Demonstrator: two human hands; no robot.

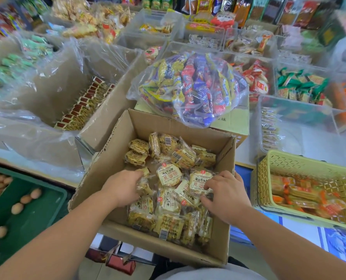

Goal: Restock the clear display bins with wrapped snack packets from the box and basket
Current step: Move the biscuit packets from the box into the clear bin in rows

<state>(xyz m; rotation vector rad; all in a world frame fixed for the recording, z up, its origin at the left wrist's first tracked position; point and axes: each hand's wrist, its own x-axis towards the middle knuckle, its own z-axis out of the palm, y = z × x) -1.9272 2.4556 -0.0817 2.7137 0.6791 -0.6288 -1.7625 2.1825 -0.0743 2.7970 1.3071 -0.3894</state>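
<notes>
**Both hands down in the box, each gripping a packet**

The left hand (pixel 123 186) has its fingers curled round one of the wrapped snack packets (pixel 169 174) at the left side of the pile. The right hand (pixel 226 197) pinches another between thumb and bent fingers at the pile's right side. The packets are yellow, with labels and barcodes, and lie loose in the cardboard box (pixel 115 158) at lower centre of the frame.

Just right of the box stands a yellow basket (pixel 301 158) holding orange-wrapped packets. Behind the box, a clear bag of mixed sweets (pixel 190 87) sits on a closed carton. Clear display bins (pixel 295 116) fill the upper right, some part-filled with red, green and striped packets. At upper left a plastic-lined carton (pixel 47 87) holds rows of dark-ended packets.

All these rest on a pale counter (pixel 319 142). At lower left, a green crate (pixel 36 209) holds eggs (pixel 17 208). Shelves of packaged goods line the top edge, blurred.
</notes>
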